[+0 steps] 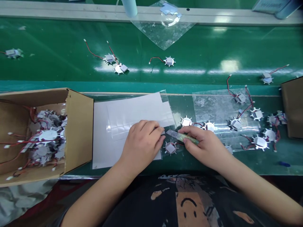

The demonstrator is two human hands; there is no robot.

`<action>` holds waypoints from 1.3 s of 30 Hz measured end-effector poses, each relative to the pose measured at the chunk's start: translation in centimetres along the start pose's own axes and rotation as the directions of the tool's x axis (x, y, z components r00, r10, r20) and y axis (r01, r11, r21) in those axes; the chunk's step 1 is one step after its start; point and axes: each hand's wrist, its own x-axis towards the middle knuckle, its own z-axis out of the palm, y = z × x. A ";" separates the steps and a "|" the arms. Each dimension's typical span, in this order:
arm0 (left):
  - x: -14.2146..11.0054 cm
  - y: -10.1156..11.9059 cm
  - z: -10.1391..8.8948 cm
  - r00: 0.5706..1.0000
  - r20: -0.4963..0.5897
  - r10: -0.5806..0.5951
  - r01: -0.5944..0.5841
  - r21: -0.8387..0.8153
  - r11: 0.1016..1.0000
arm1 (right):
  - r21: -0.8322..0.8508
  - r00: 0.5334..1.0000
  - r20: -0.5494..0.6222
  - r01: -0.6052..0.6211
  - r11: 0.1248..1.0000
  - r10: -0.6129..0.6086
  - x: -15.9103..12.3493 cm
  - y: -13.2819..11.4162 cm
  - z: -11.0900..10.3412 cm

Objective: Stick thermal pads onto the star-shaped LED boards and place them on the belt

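Beside the flat white rectangular sheets [101,126], my right hand [204,143] grips a slim green plastic cutter [187,138], likely for control; my left hand [141,143] curls, contents unclear.

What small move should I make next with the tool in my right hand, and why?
I'd probably angle the blade-like tool slightly away from your left hand first. Your right hand grips it with the grey end pointing toward your left fingertips, very close to them; I can't tell whether they touch. A small round part also lies just below that end.

Green table [151,31], brown box [79,132]
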 end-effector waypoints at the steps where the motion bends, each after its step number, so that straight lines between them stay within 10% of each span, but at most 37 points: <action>1: 0.0 0.0 0.0 1.000 -0.002 -0.002 0.002 -0.002 1.000 | -0.002 1.000 0.002 -0.006 1.000 0.006 0.0 0.0 0.0; 16: 0.6 0.8 0.0 0.999 -0.048 0.026 -0.020 0.114 0.993 | -0.077 0.997 -0.053 0.055 0.995 -0.059 -0.3 0.1 0.1; 29: 1.2 -1.4 -4.0 0.947 0.042 -0.319 0.298 -0.486 0.822 | -0.519 0.915 -0.256 0.142 0.843 -0.312 -1.5 -0.6 0.0; 31: 0.9 -0.3 -4.4 0.965 -0.026 -0.262 0.216 -0.491 0.844 | -0.408 0.902 -0.261 0.219 0.886 -0.343 -2.1 -1.3 -0.3; 34: 0.6 1.5 -4.6 0.981 -0.116 -0.156 0.092 -0.431 0.898 | 0.214 0.962 -0.030 0.273 0.938 -0.273 -2.8 -1.5 0.2; 39: 0.3 3.5 -4.5 0.977 -0.212 0.011 -0.061 -0.232 0.971 | 0.916 0.964 0.214 -0.141 0.375 -0.159 -3.4 -0.9 2.5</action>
